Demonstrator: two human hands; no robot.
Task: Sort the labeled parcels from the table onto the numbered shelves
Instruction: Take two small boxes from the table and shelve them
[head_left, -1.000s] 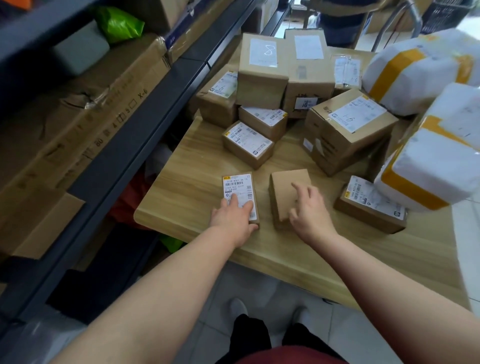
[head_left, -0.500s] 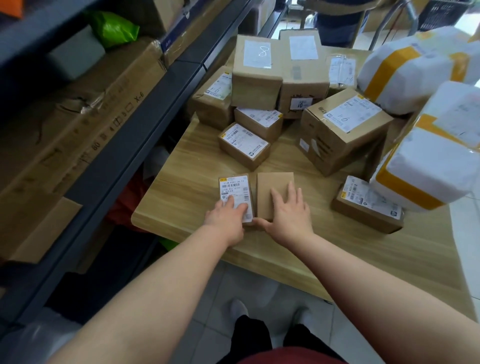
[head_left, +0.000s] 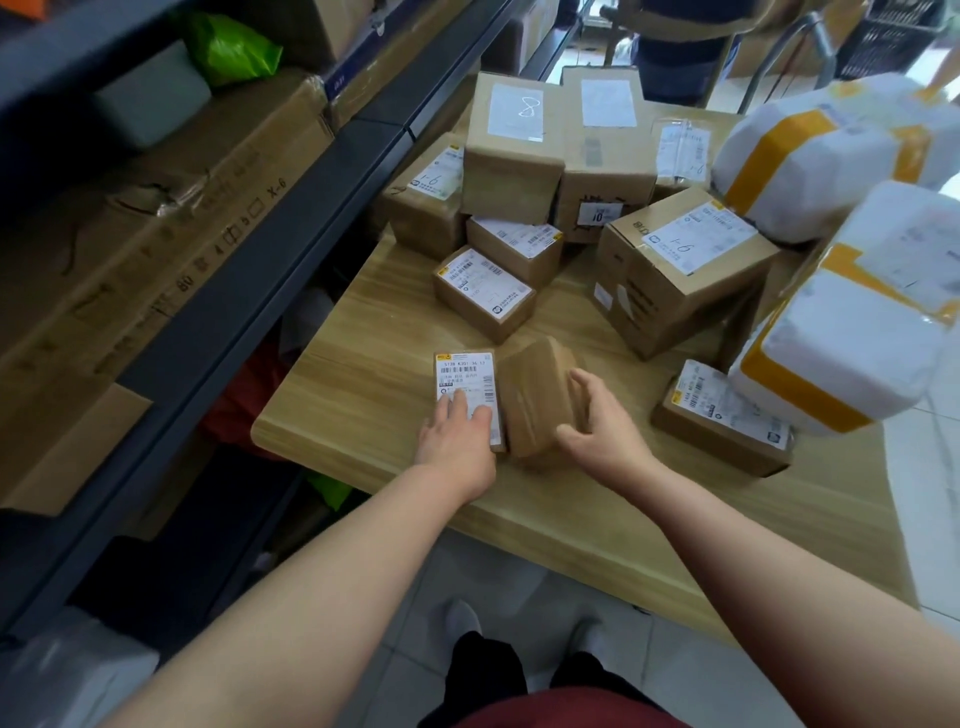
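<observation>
Beside grey shelving (head_left: 218, 332), wooden table (head_left: 363, 374), cardboard parcels (head_left: 511, 171), tiled floor (head_left: 519, 587)

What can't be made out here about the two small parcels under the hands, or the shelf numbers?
Head view only:
- plain brown parcel: any label is hidden; right hand grips its near side.
- labeled parcel: print too small; left hand covers its lower part.
- shelves: any numbers blurred or cut by the left edge.
</observation>
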